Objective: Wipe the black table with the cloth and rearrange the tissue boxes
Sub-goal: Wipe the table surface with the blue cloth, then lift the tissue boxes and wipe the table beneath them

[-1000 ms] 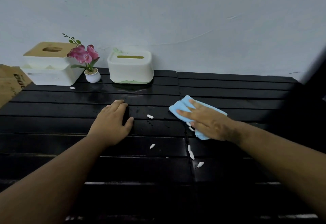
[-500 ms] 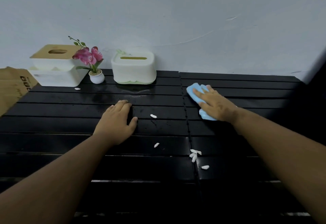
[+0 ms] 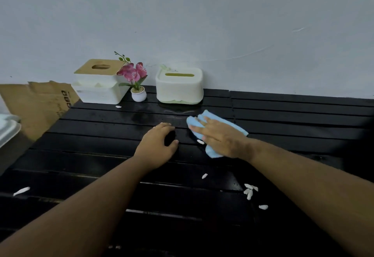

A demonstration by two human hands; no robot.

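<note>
Scraps (image 3: 250,191) near the cloth (image 3: 212,131) may scatter off the black table (image 3: 303,115) if the flat right hand (image 3: 220,137), pressing the cloth, sweeps fast; left hand (image 3: 157,145) rests loosely curled beside the cloth, holding nothing.

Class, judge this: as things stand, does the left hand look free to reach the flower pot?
Probably yes. The left hand rests on the black table holding nothing, and the slats between it and the flower pot look bare.
</note>
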